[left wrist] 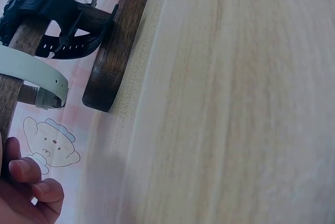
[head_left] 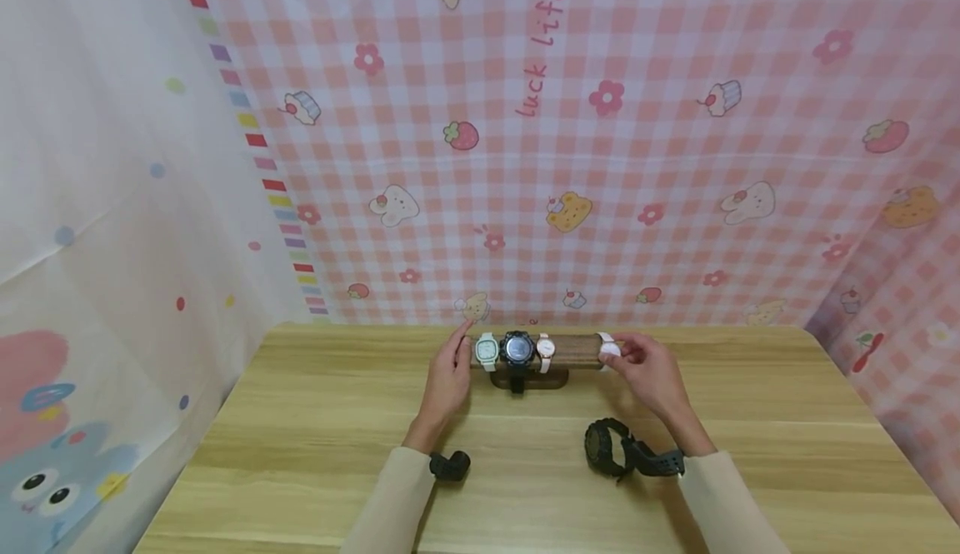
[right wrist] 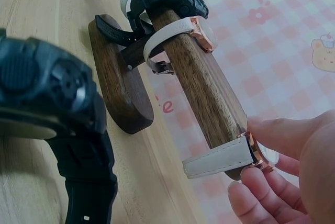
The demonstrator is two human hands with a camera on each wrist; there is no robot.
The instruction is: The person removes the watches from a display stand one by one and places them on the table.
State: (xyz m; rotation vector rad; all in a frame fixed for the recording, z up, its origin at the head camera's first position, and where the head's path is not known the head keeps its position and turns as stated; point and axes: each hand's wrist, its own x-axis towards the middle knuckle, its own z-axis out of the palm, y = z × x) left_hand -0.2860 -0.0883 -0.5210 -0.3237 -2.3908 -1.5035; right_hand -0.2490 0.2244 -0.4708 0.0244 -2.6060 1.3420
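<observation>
A dark wooden watch stand with a horizontal bar stands at the table's back. My left hand grips the bar's left end, its index finger pointing away. At the other end, my right hand pinches the case of a white-strapped, rose-gold watch; its strap lies over the bar, and I cannot tell if it is fastened. Around the bar's left half sit a pale green square watch, a chunky black watch and another white-strapped, rose-gold watch.
A black sports watch is on the table beside my right wrist, looming large at the left of the right wrist view. A black device sits at my left wrist. Behind the table hangs a pink checked cloth.
</observation>
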